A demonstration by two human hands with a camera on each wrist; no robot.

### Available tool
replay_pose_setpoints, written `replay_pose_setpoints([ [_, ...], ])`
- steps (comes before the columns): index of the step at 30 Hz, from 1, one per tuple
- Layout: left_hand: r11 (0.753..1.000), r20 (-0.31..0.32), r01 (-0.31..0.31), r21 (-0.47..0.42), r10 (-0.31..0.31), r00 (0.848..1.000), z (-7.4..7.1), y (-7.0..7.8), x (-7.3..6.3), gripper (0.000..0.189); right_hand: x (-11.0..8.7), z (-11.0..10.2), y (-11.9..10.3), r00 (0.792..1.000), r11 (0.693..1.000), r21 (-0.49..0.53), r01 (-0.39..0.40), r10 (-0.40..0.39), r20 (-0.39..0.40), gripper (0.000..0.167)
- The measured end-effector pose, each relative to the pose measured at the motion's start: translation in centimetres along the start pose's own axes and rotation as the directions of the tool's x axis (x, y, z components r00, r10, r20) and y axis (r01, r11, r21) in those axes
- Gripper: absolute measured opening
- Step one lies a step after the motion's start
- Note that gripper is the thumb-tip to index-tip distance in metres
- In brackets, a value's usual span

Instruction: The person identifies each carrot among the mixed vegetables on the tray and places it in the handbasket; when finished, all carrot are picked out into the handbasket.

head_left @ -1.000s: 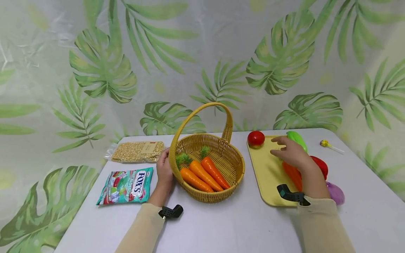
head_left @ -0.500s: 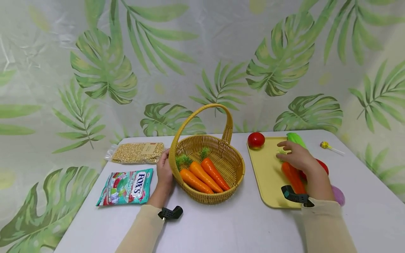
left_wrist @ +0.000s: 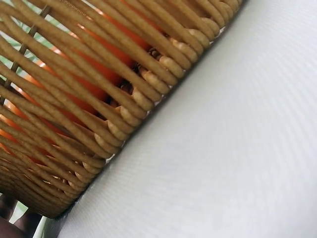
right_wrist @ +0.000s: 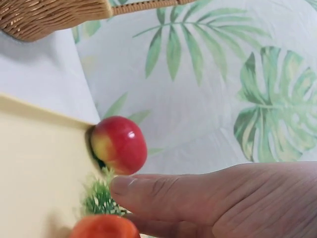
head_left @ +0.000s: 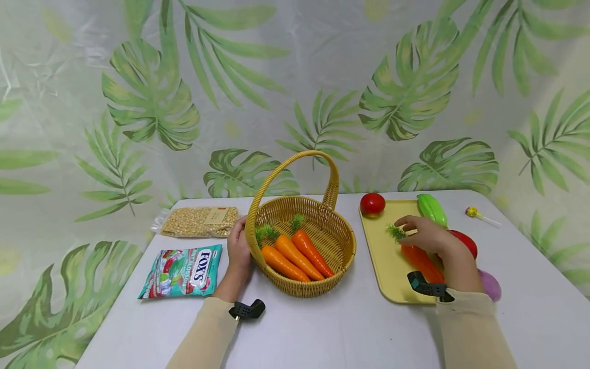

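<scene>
At the left rim of a wicker basket [head_left: 343,246], my left hand [head_left: 239,251] grips its side; the fingers behind it are hidden. Inside lie several orange carrots [head_left: 299,255], which also show through the weave [left_wrist: 74,89] in the left wrist view. My right hand [head_left: 428,237] pinches another carrot [head_left: 419,264] near its leafy top, over the yellow tray [head_left: 384,271]. That green tuft [right_wrist: 99,198] sticks out past the thumb [right_wrist: 143,191] in the right wrist view. A red apple [head_left: 372,204] sits at the tray's far left corner.
Right of the tray's middle are a green ridged vegetable [head_left: 432,209], a red rounded one [head_left: 466,243] and a purple one [head_left: 489,285]. A lollipop [head_left: 481,215] lies farther right. On the left are a bag of kernels [head_left: 193,222] and a FOX'S candy bag [head_left: 182,271].
My right hand has come slightly down and left over the last half second, and the carrot at it has shifted left. Its leafy top now shows more. The left hand and basket hold still.
</scene>
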State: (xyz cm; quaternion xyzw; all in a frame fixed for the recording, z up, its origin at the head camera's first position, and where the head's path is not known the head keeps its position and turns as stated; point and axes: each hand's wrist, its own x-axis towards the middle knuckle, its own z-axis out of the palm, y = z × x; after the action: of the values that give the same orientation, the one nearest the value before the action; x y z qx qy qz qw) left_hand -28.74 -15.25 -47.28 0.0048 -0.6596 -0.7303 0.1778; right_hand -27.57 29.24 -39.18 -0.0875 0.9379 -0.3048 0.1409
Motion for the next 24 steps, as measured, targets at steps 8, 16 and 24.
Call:
replay_pose_setpoints([
  [8,1.0,0.0,0.004,0.013,-0.004,1.0,0.1,0.08,-0.09,0.036,-0.32,0.15,0.67,0.993,0.996,0.031,0.078,-0.081,0.088,0.052],
  [16,1.0,-0.006,0.01,0.018,-0.01,1.0,0.04,0.02,-0.04,0.036,-0.51,0.01,1.07,0.985,0.996,0.03,0.089,-0.092,0.143,0.052],
  [24,1.0,-0.001,0.006,0.026,-0.006,1.0,0.06,-0.1,0.01,0.035,0.04,0.2,0.91,0.99,0.997,0.027,0.067,-0.07,0.125,0.043],
])
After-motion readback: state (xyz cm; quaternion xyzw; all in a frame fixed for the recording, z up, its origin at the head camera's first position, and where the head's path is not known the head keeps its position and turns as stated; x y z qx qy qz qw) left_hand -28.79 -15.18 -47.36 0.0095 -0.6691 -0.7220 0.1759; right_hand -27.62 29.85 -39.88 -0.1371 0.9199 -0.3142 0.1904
